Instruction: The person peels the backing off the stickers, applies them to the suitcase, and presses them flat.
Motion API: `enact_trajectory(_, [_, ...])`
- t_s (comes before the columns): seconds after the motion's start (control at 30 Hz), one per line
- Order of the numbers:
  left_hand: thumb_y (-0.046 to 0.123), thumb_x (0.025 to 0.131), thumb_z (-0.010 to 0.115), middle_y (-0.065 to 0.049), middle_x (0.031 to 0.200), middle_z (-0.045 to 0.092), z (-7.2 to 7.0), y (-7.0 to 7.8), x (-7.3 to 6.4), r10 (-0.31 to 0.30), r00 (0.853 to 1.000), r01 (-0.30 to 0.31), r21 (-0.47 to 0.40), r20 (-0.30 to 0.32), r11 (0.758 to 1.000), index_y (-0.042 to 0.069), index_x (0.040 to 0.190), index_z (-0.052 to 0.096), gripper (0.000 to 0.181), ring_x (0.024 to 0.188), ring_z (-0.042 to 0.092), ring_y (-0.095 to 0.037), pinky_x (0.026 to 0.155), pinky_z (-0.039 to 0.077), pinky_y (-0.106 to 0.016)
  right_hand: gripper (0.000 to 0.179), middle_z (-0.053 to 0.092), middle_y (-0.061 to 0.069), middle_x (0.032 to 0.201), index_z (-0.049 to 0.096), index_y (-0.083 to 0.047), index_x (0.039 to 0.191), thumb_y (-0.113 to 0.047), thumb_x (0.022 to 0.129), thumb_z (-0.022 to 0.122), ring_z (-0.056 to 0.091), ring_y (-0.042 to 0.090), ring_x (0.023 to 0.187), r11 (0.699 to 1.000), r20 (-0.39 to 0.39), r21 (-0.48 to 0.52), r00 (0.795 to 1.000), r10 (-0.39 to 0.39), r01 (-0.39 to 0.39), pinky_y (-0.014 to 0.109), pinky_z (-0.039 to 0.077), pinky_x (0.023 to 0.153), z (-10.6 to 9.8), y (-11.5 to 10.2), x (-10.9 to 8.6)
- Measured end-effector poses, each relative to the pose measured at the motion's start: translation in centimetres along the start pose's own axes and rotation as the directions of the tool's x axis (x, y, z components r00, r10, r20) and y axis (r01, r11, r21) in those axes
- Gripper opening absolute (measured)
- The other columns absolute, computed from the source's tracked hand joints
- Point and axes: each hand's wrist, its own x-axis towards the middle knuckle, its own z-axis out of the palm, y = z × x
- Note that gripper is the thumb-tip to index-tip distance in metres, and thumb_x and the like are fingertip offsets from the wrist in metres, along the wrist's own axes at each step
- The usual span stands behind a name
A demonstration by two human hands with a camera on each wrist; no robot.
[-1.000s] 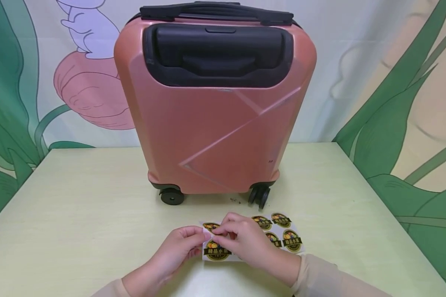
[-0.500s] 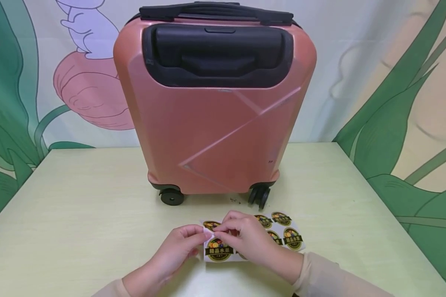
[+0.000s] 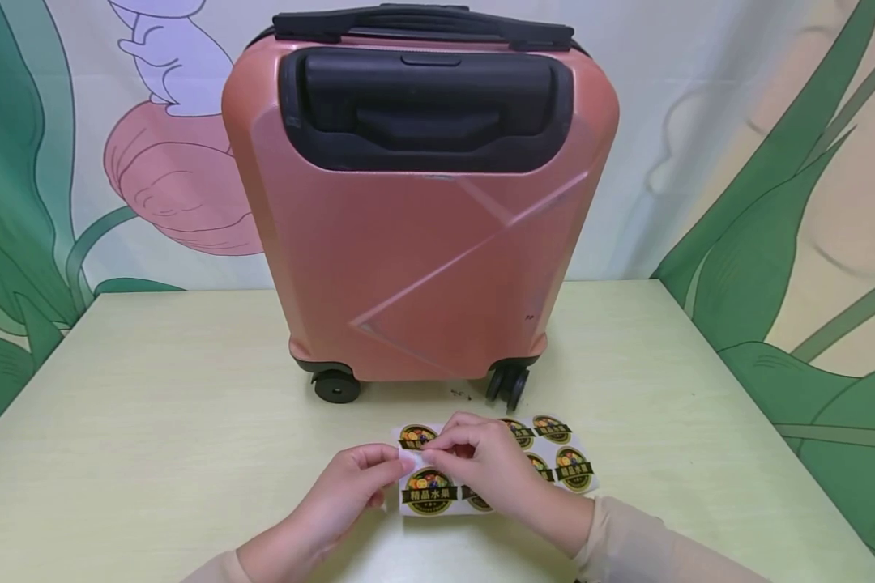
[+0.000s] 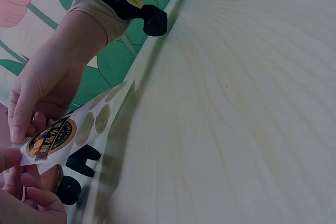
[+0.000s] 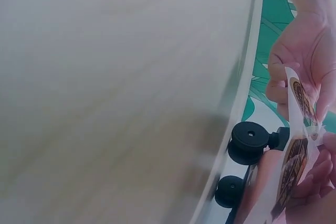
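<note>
A white sheet of round black-and-gold fruit stickers (image 3: 573,470) is held above the near side of the table, in front of a pink suitcase (image 3: 423,259). My left hand (image 3: 350,490) pinches the sheet's left edge between thumb and fingers. Close beside that thumb, my right hand (image 3: 488,465) pinches at the sheet between two stickers, covering its middle. In the left wrist view the sheet (image 4: 79,132) slants between both hands. The right wrist view shows it nearly edge-on, its left edge in the left hand (image 5: 304,51).
The suitcase stands upright on its black wheels (image 3: 338,387), with a black handle (image 3: 423,28) on top. Pale wood tabletop (image 3: 153,421) extends to both sides. Behind hangs a cloth backdrop (image 3: 744,162) printed with plants. A black strap (image 4: 126,6) circles the right wrist.
My right fingertips have shifted slightly up and away from the left thumb. More of the upper-left and lower-left stickers now shows. The left hand and suitcase have hardly moved.
</note>
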Motion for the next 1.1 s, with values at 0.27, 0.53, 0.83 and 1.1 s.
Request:
enact_trajectory(0.27, [0.018, 0.083, 0.067, 0.005, 0.073, 0.057, -0.1, -0.2, 0.0, 0.006, 1.000, -0.006, 0.000, 0.005, 1.000, 0.000, 0.087, 0.065, 0.018, 0.054, 0.038, -0.010, 0.051, 0.034, -0.021, 0.008, 0.060, -0.010, 0.074, 0.074, -0.011, 0.078, -0.017, 0.082, 0.072, 0.050, 0.004, 0.063, 0.999, -0.042, 0.023, 0.999, 0.026, -0.025, 0.020, 0.044, 0.055, -0.2, 0.1, 0.1])
enact_trajectory(0.53, [0.019, 0.083, 0.068, 0.004, 0.072, 0.057, -0.3, -0.4, 0.1, -0.001, 1.000, 0.001, 0.011, -0.008, 1.000, 0.001, 0.086, 0.065, 0.019, 0.054, 0.038, -0.010, 0.050, 0.033, -0.021, 0.006, 0.062, -0.008, 0.076, 0.074, -0.010, 0.080, -0.016, 0.081, 0.072, 0.052, 0.007, 0.066, 0.995, -0.041, 0.061, 0.996, 0.076, -0.073, 0.021, 0.045, 0.058, -0.5, 0.0, 0.2])
enact_trajectory(0.83, [0.018, 0.083, 0.068, 0.004, 0.063, 0.048, -0.6, -0.7, 0.0, -0.017, 1.000, 0.017, 0.011, -0.003, 1.000, 0.003, 0.084, 0.065, 0.016, 0.052, 0.038, -0.009, 0.049, 0.033, -0.020, 0.004, 0.062, -0.006, 0.078, 0.074, -0.009, 0.083, -0.012, 0.081, 0.072, 0.050, 0.007, 0.064, 0.993, -0.070, 0.094, 0.995, 0.075, -0.068, 0.020, 0.044, 0.055, -0.7, 0.1, 0.1])
enact_trajectory(1.1, [0.019, 0.083, 0.068, 0.003, 0.062, 0.048, -0.9, -0.6, 0.0, -0.033, 0.999, 0.034, 0.005, -0.013, 0.999, 0.002, 0.086, 0.066, 0.017, 0.052, 0.037, -0.010, 0.048, 0.033, -0.021, 0.005, 0.061, -0.004, 0.076, 0.075, -0.009, 0.085, -0.010, 0.082, 0.071, 0.048, 0.008, 0.063, 0.990, -0.111, 0.116, 0.989, 0.094, -0.081, 0.019, 0.041, 0.054, -1.0, 0.2, 0.2])
